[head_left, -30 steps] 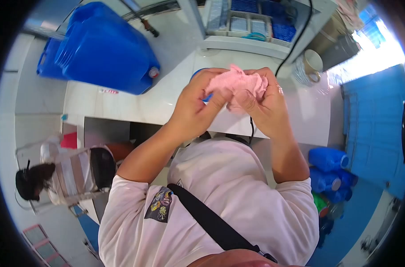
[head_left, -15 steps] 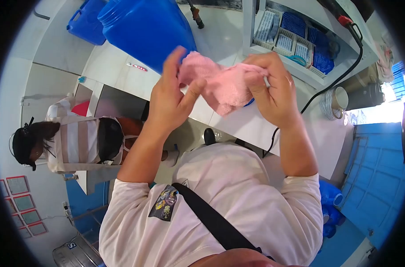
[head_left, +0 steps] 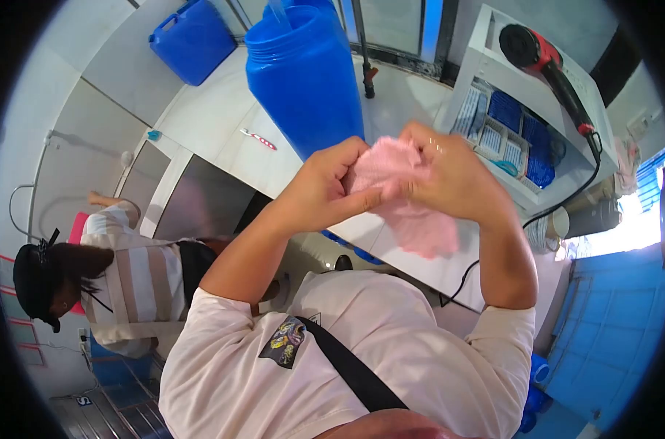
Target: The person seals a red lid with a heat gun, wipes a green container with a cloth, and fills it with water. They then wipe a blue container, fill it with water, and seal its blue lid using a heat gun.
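White surface (head_left: pixel 219 146), pink cloth (head_left: pixel 420 228) bunched between two hands.
Taking the cloth as the clock's centre, the left hand (head_left: pixel 326 179) grips from nine o'clock, fingers curled round the bunched part, thumb pressed on it; the right hand (head_left: pixel 460 175) pinches it from between two and three, and a loose end droops toward five. Near ten lies a toothbrush (head_left: pixel 259 139), between ten and eleven stands a blue container (head_left: pixel 307 95), and toward two rests a red-and-black hair dryer (head_left: pixel 543 55).

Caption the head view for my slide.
Left hand and right hand hold a pink cloth at a white counter.
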{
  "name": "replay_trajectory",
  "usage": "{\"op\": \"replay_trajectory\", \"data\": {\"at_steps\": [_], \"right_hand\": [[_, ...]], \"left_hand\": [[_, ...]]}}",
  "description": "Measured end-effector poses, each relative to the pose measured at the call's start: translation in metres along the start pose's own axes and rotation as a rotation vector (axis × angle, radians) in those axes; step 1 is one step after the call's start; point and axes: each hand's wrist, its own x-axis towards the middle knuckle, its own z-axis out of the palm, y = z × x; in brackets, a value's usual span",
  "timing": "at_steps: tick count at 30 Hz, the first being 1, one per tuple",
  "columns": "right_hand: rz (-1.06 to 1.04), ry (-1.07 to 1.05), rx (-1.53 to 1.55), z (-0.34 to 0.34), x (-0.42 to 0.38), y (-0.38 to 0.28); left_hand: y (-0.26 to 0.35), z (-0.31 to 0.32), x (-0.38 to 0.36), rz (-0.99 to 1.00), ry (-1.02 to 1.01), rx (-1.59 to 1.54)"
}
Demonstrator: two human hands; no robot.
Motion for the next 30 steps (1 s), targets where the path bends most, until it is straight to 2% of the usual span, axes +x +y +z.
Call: {"op": "replay_trajectory", "data": {"at_steps": [1,2,3,5,7,9,10,11,12,13,14,15,17,18,20,21,23,24,28,30], "right_hand": [[-0.034,-0.108,0.044,0.004,-0.001,0.012],[0.082,-0.234,0.121,0.008,0.002,0.016],[0.072,-0.240,0.114,0.019,0.004,0.021],[0.108,-0.160,0.508,0.044,0.008,0.036],[0.110,-0.196,0.440,0.056,0.012,0.051],[0.129,-0.230,0.378,0.061,0.017,0.056],[0.113,-0.156,0.665,0.063,0.022,0.052],[0.095,-0.075,0.951,0.063,0.029,0.046],[0.126,0.035,1.133,0.059,0.038,0.039],[0.141,0.026,1.139,0.064,0.037,0.040],[0.282,-0.015,1.116,0.067,0.037,0.043],[0.420,-0.056,1.089,0.071,0.040,0.048],[0.349,-0.044,1.023,0.099,0.037,0.065],[0.330,-0.122,0.967,0.109,0.037,0.079],[0.342,-0.261,0.915,0.116,0.038,0.092],[0.357,-0.270,0.918,0.116,0.038,0.094],[0.431,-0.258,0.907,0.113,0.034,0.095],[0.488,-0.188,1.013,0.113,0.035,0.102],[0.508,-0.071,1.024,0.115,0.041,0.105],[0.479,0.177,0.733,0.132,0.046,0.107]], "left_hand": [[-0.002,-0.003,-0.002,0.010,-0.011,0.116],[-0.002,-0.006,-0.004,0.055,-0.029,0.089],[-0.003,-0.013,-0.006,0.060,-0.017,0.091],[-0.007,-0.032,-0.011,-0.139,-0.166,0.414],[-0.021,-0.045,-0.017,-0.221,-0.181,0.397],[-0.038,-0.065,-0.020,-0.141,-0.258,0.146],[-0.042,-0.068,-0.017,-0.188,-0.213,-0.230],[-0.040,-0.078,-0.015,-0.158,-0.162,-0.238],[-0.051,-0.078,-0.007,-0.141,-0.055,-0.515],[-0.063,-0.074,-0.003,-0.118,0.063,-0.790],[-0.066,-0.062,-0.005,-0.262,0.065,-0.800],[-0.080,-0.054,-0.009,-0.337,-0.028,-0.825],[-0.085,-0.034,-0.030,-0.365,-0.042,-0.611],[-0.094,-0.035,-0.032,-0.372,-0.040,-0.619],[-0.113,-0.032,-0.040,-0.557,0.029,-0.677],[-0.116,-0.030,-0.044,-0.568,0.034,-0.690],[-0.111,-0.026,-0.046,-0.422,0.217,-0.601],[-0.105,-0.026,-0.047,-0.396,0.278,-0.569],[-0.107,-0.028,-0.049,-0.351,0.347,-0.358],[-0.113,-0.026,-0.050,-0.313,0.510,-0.300]]}}
